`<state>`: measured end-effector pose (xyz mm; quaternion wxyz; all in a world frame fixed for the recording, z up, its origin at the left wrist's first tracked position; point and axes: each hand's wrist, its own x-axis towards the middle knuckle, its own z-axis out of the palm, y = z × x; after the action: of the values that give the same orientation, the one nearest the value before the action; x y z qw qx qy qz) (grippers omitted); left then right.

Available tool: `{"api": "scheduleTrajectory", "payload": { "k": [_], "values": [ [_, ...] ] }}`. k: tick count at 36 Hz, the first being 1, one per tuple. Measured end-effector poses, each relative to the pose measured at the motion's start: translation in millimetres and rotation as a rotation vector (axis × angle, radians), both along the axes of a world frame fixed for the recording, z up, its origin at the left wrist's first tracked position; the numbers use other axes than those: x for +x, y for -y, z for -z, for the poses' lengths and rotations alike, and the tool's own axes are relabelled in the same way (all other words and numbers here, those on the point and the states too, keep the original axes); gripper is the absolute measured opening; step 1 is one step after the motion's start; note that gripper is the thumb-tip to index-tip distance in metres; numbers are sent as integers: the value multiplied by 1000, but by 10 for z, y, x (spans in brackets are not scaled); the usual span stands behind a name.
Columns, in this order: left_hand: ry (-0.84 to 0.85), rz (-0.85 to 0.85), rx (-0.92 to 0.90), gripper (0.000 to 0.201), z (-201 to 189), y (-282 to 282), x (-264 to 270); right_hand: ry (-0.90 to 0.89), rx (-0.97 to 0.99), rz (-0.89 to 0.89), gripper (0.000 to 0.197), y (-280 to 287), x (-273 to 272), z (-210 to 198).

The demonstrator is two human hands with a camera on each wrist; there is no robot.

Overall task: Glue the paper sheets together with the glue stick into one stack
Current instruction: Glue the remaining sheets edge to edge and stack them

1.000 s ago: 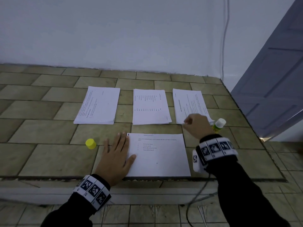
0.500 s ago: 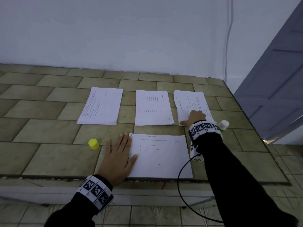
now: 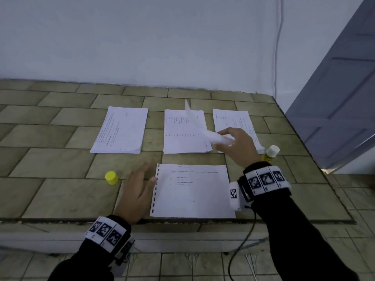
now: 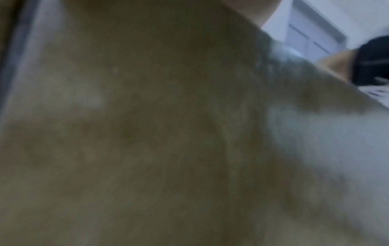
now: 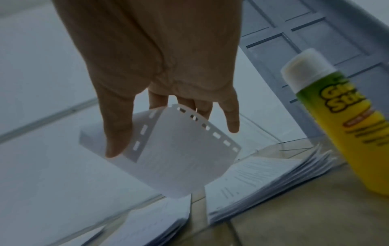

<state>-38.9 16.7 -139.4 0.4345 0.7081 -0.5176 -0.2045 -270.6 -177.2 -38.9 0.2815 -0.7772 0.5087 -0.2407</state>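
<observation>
My right hand [image 3: 229, 138] pinches a curled white sheet [image 3: 199, 126] with a punched edge [image 5: 185, 154], lifted above the middle paper pile [image 3: 182, 142] and the right pile [image 3: 233, 120]. A third pile [image 3: 121, 129] lies to the left. A single printed sheet [image 3: 192, 191] lies near the front edge of the tiled counter [image 3: 60, 195]. My left hand [image 3: 140, 185] lies flat beside its left edge, fingers straight, thumb touching the paper. The uncapped glue stick [image 3: 271, 153] [image 5: 341, 119] stands right of my right hand. Its yellow cap [image 3: 111, 177] sits left of my left hand.
A white wall [image 3: 162, 41] backs the counter. A grey door [image 3: 341, 88] stands at the right past the counter's edge. A black cable [image 3: 243, 244] hangs from my right wrist over the front edge. The left wrist view is blurred, showing only tile.
My right hand picked a sheet off the right pile and lifted it up and left. My left hand slid left off the front sheet to its edge.
</observation>
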Motion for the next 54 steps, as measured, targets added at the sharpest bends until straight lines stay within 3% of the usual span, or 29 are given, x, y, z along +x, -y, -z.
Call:
{"api": "scheduleTrajectory", "payload": {
  "k": [4,6,8,10,13,16,22,26,33,39,46,54],
  "values": [
    [-246,-68,-118,59,-168,-15,8,48,-43,-170,36,-363,-79,-16],
    [-407,-49,-166,63,-264,12,24,50,-34,-227,37,-501,-141,51],
    [-569,-31,-110,61,-343,76,56,68,-53,-274,39,-592,-195,159],
    [-659,-38,7,37,-423,137,61,74,-49,-326,39,-632,-250,288],
    [-625,-9,133,26,-463,149,45,18,13,-324,41,-683,-298,390],
    [-569,56,179,30,-482,121,11,2,69,-297,44,-731,-370,377],
    [-536,72,175,28,-475,83,-14,163,267,-247,58,-753,-539,369],
    [-533,75,178,28,-456,66,-7,200,367,-191,49,-693,-653,373],
    [-415,122,210,26,-483,54,-26,74,324,-91,20,-704,-640,376],
    [-44,175,301,30,-472,36,3,-132,214,-86,31,-814,-543,372],
    [96,176,245,27,-420,24,-45,-268,145,-123,33,-901,-498,369],
    [119,176,243,31,-338,25,-9,-200,183,-94,33,-872,-537,433]
  ]
}}
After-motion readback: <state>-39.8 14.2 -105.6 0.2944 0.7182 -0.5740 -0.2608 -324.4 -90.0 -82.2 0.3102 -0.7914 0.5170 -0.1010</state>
